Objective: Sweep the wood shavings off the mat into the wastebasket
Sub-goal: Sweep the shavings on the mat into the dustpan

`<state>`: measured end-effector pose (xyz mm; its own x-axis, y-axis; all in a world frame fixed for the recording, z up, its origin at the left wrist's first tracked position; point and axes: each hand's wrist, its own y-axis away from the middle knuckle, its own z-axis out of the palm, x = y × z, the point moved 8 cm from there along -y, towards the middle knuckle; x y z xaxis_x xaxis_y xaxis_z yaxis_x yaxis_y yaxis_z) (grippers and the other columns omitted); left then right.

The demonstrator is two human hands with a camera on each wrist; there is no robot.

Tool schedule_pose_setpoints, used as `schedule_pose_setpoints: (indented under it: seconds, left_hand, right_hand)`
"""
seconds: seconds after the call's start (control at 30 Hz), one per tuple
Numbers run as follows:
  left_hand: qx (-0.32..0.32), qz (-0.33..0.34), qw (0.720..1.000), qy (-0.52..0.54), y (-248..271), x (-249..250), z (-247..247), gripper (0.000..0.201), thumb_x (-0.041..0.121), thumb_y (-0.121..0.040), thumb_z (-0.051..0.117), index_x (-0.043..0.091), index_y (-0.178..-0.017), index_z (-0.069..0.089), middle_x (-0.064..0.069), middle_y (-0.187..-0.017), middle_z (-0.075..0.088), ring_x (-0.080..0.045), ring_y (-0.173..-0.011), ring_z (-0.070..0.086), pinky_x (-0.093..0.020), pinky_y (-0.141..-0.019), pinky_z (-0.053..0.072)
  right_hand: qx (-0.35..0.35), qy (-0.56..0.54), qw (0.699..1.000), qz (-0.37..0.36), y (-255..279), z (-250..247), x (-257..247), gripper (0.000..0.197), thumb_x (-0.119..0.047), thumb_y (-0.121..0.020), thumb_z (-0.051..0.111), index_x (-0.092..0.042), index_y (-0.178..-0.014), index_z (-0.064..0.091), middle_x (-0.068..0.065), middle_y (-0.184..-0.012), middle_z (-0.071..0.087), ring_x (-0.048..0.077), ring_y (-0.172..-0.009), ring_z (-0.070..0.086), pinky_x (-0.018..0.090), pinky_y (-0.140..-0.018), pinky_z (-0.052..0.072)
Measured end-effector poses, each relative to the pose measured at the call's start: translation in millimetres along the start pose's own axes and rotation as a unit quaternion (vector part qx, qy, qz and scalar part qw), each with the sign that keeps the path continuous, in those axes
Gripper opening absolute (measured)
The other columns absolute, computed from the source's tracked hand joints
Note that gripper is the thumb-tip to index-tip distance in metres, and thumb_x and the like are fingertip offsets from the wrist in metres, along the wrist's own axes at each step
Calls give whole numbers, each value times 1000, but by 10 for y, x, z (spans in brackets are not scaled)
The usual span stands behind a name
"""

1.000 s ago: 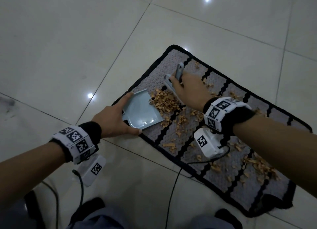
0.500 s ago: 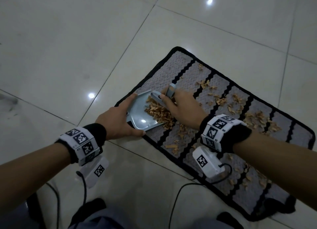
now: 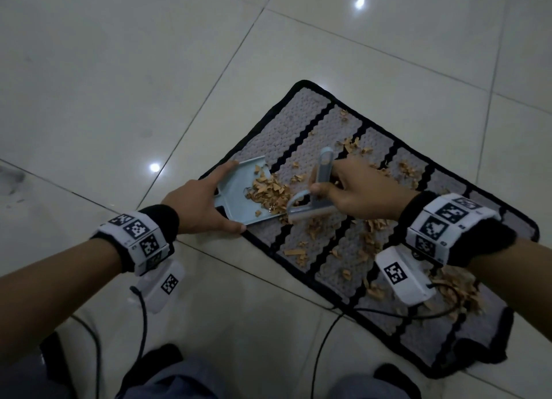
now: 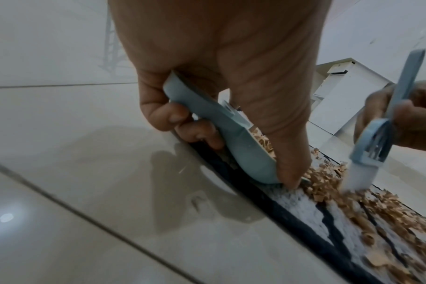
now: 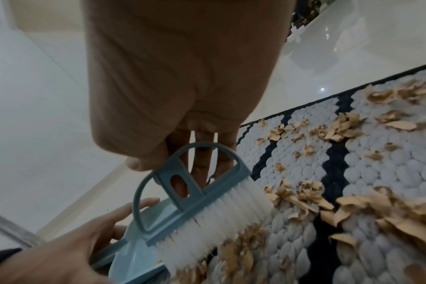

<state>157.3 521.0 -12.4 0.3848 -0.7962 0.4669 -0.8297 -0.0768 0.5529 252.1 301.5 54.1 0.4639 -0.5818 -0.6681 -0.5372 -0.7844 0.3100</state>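
The left hand grips the blue dustpan at its handle, thumb along the near rim, tilted at the mat's corner edge. The right hand clasps the brush handle, bristles meeting the wood shavings at the pan's lip. More shavings lie scattered across the mat; bare floor tiles surround it.

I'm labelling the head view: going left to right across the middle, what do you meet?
Left hand → dustpan → brush → right hand.
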Motion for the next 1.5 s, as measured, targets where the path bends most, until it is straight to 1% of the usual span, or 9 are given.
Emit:
schedule_pose_setpoints:
  seconds: [0.1,0.23,0.33,0.43,0.53,0.93,1.07,1.33,1.5]
  left_hand:
    - [-3,-1,1000,-13,-28,-21,-9,128,71,-47,82,53,-147,4,-4,-131,56,-28,-107,59,-42,-88,54]
    - [-6,4,1000,-11,-32,-15,-17,132,79,-38,75,52,-147,4,-5,-134,54,-29,-110,58,-43,-90,53]
    - [-2,11,1000,-2,-36,-29,-41,133,80,-35,73,52,-146,6,-4,-133,55,-28,-110,58,-44,-91,53]
    - [12,14,1000,9,-53,-84,-114,128,65,-45,86,49,-147,10,-4,-132,55,-27,-109,58,-41,-92,52]
    - [28,23,999,20,-61,-144,-184,125,50,-52,92,46,-149,13,-1,-134,54,-25,-114,57,-38,-95,50]
    - [-17,42,999,6,29,-184,-167,125,55,-50,89,48,-148,11,3,-136,52,-21,-115,54,-33,-93,47]
    - [-24,41,999,10,65,-136,-80,128,68,-40,78,50,-147,10,3,-134,54,-21,-109,57,-37,-93,50]
    - [-15,25,1000,7,100,-100,-10,129,70,-40,78,50,-147,8,2,-126,58,-22,-103,59,-37,-88,52]
    - [1,4,1000,27,145,-77,54,129,65,-45,84,50,-147,7,1,-128,57,-23,-106,60,-41,-91,54]
  right_hand:
    - [-55,27,998,1,-3,175,7,31,-42,-99,49,-13,-95,61,16,-85,65,32,-71,58,51,-66,49]
    - [-7,73,997,-1,-60,119,24,25,-31,-99,53,-9,-93,63,5,-64,56,13,-50,44,23,-49,31]
    - [69,73,995,-6,-51,-90,19,21,-28,-98,56,-9,-96,65,7,-74,63,6,-55,47,16,-49,31]
    - [71,53,996,-17,-28,-94,4,23,-32,-98,55,-13,-96,66,8,-81,67,12,-62,55,25,-54,44]
    - [33,49,998,-25,14,82,-74,32,-39,-99,53,-9,-92,65,13,-72,62,22,-56,49,26,-50,36]
    - [104,35,994,-4,-76,-141,89,23,-30,-98,57,-12,-93,70,6,-79,68,0,-59,53,11,-53,35]
    - [29,30,999,8,-45,64,92,26,-36,-98,56,-13,-95,69,12,-82,68,21,-65,59,37,-58,48]
    - [56,-14,998,-13,-14,-89,2,18,-26,-98,57,-12,-95,68,9,-88,69,17,-73,59,20,-61,45]
    - [-58,27,998,4,-49,158,95,25,-33,-99,53,-11,-94,63,12,-80,63,24,-65,53,37,-62,43]
